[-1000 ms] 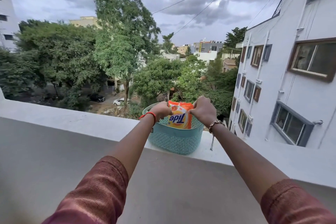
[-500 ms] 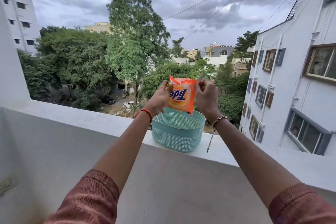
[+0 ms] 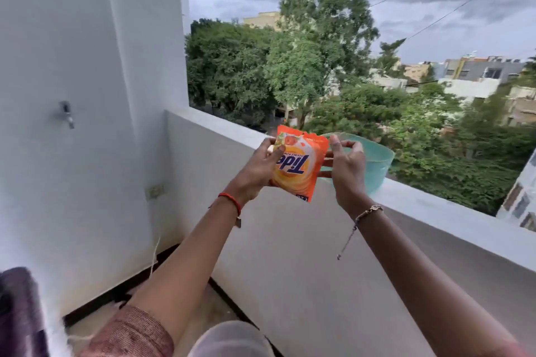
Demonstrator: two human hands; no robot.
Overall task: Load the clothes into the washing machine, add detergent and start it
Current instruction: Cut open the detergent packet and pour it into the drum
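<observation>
The Tide packet (image 3: 298,165) is out of the basket (image 3: 377,165) now. The left hand (image 3: 258,171) grips it. The right hand (image 3: 348,171) is at its edge, but I cannot tell if it holds on. The soap looks ready for the washer.

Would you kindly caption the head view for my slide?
Left hand grips orange Tide packet, right hand alongside, teal basket on balcony ledge behind.

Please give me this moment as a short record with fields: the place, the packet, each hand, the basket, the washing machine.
place: balcony with a white parapet; a tap on the side wall
packet: orange Tide packet, logo upside down, held in the air in front of the basket
left hand: grips the packet, thumb on its front
right hand: at the packet's right edge; whether it grips is unclear
basket: teal basket stands on the parapet, behind the hands
washing machine: not in view
</observation>
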